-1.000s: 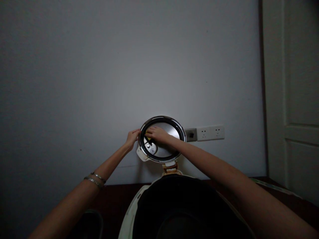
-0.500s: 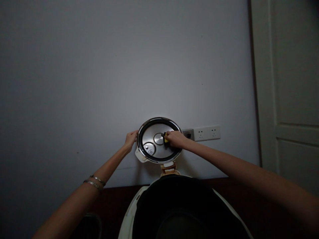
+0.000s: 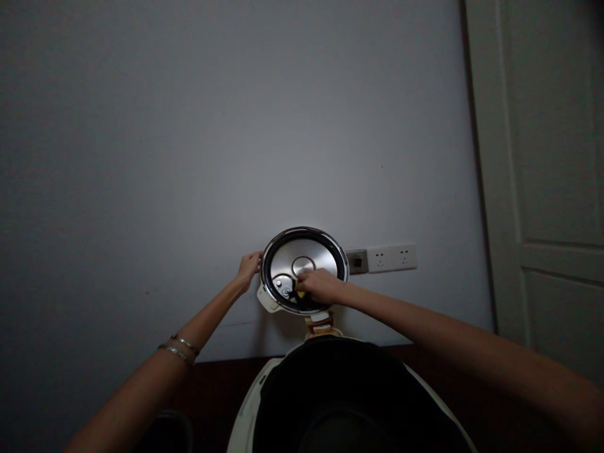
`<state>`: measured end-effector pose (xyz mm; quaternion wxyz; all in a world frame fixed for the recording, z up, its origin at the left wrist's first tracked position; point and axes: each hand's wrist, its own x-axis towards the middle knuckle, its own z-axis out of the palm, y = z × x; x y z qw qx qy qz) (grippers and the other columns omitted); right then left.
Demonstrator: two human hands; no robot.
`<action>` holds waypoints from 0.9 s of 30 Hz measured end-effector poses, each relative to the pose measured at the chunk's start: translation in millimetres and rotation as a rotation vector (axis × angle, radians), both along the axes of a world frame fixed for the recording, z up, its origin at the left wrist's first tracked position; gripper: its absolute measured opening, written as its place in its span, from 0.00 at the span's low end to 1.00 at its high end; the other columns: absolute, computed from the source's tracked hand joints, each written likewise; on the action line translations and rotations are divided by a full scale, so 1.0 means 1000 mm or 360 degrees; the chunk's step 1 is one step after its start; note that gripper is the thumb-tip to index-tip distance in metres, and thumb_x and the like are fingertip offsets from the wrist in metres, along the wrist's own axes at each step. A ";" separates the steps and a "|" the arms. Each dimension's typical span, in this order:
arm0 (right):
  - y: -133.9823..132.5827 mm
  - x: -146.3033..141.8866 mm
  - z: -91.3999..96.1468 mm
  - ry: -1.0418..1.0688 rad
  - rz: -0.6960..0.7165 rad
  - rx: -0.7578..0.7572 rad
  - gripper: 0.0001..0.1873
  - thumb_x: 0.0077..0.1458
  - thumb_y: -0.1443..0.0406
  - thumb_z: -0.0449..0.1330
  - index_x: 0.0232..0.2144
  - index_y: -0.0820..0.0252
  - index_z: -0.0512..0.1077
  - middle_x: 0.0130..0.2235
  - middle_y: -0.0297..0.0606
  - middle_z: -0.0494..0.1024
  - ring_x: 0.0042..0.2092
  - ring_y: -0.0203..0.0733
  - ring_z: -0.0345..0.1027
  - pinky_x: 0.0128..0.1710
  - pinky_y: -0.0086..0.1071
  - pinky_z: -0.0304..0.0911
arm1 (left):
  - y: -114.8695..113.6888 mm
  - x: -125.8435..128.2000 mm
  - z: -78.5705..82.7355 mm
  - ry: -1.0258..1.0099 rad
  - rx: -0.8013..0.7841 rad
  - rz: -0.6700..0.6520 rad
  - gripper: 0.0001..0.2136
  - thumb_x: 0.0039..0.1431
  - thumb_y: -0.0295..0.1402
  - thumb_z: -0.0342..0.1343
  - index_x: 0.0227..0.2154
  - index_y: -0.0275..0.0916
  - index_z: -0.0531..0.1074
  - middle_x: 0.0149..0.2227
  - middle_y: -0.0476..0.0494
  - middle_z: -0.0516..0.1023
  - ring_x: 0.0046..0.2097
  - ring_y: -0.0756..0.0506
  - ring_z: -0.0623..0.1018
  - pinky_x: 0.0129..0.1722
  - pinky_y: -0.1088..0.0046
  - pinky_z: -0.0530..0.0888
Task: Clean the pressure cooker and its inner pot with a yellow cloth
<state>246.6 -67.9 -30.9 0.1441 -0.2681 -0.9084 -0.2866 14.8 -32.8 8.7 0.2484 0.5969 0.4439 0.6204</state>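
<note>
The chrome-rimmed lid [image 3: 283, 258] of an electric cooker [image 3: 243, 418] stands raised on its rear hinge [image 3: 321, 324], near the wall [image 3: 302, 126], which spreads wide above it and to its left. On the right, the room is tighter: a socket strip [image 3: 391, 258] runs along the wall just beside the rim, and a panelled door [image 3: 552, 314] stands well apart at the far right. Below, the cooker's wide dark mouth opens toward the wearer, with the dark tabletop [image 3: 217, 384] showing on both sides of the white body.

The left hand [image 3: 249, 269] grips the lid's left edge, its fingertips partly hidden by the rim. The right hand [image 3: 321, 286] reaches across the right side of the rim and pinches a yellow-and-black wad [image 3: 301, 292], too small to tell as sponge or cloth. The wad lies at the fingertips, to the left of the knuckles, against the lid's lower inner face, just beside the steam-valve plate [image 3: 283, 286]. The fingers are bent and drawn together.
</note>
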 end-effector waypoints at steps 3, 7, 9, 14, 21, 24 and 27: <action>0.015 0.000 0.019 0.0239 -0.0134 0.0093 0.17 0.57 0.70 0.51 0.47 0.57 0.72 0.45 0.44 0.73 0.47 0.46 0.65 0.38 0.32 0.60 | 0.002 -0.003 0.000 0.0001 -0.0004 -0.0032 0.15 0.41 0.41 0.54 0.28 0.34 0.75 0.29 0.44 0.75 0.30 0.49 0.71 0.28 0.74 0.66; 0.041 -0.006 0.047 0.0496 -0.0305 0.0168 0.19 0.60 0.71 0.46 0.49 0.61 0.70 0.49 0.49 0.70 0.50 0.49 0.61 0.41 0.36 0.61 | 0.004 -0.005 -0.001 0.0015 -0.0020 -0.0084 0.15 0.40 0.41 0.56 0.28 0.34 0.75 0.29 0.45 0.75 0.29 0.50 0.70 0.28 0.75 0.66; 0.053 -0.012 0.055 0.0552 -0.0333 0.0175 0.19 0.60 0.72 0.45 0.48 0.63 0.70 0.48 0.51 0.70 0.50 0.50 0.61 0.41 0.37 0.61 | 0.002 -0.005 -0.001 0.0021 -0.0031 -0.0105 0.15 0.40 0.41 0.56 0.28 0.34 0.75 0.29 0.44 0.75 0.29 0.50 0.70 0.28 0.75 0.66; 0.063 -0.035 0.052 0.0576 -0.0247 0.0145 0.17 0.59 0.71 0.48 0.46 0.67 0.71 0.47 0.53 0.69 0.47 0.50 0.64 0.42 0.38 0.61 | -0.002 -0.004 0.000 0.0013 -0.0056 -0.0113 0.13 0.42 0.39 0.54 0.27 0.35 0.74 0.29 0.44 0.75 0.29 0.50 0.70 0.27 0.75 0.66; 0.036 -0.053 0.015 0.0287 0.0141 0.0031 0.18 0.51 0.69 0.57 0.46 0.58 0.72 0.44 0.40 0.73 0.42 0.41 0.67 0.38 0.29 0.61 | -0.005 -0.001 0.001 -0.0014 -0.0060 -0.0098 0.11 0.43 0.39 0.52 0.26 0.35 0.72 0.30 0.44 0.74 0.30 0.49 0.72 0.29 0.74 0.68; 0.029 -0.052 0.005 0.0246 0.0180 0.0061 0.19 0.52 0.70 0.56 0.48 0.60 0.71 0.45 0.43 0.72 0.43 0.42 0.67 0.38 0.30 0.61 | -0.007 0.000 0.002 -0.0025 -0.0058 -0.0074 0.11 0.42 0.38 0.52 0.26 0.35 0.72 0.29 0.45 0.74 0.30 0.49 0.71 0.29 0.74 0.68; 0.031 -0.049 0.010 0.0154 0.0143 0.0150 0.17 0.58 0.70 0.52 0.49 0.58 0.70 0.46 0.43 0.71 0.46 0.43 0.65 0.39 0.32 0.62 | -0.009 0.002 0.003 -0.0022 -0.0051 -0.0051 0.11 0.42 0.38 0.51 0.26 0.35 0.72 0.29 0.44 0.74 0.29 0.49 0.71 0.28 0.74 0.68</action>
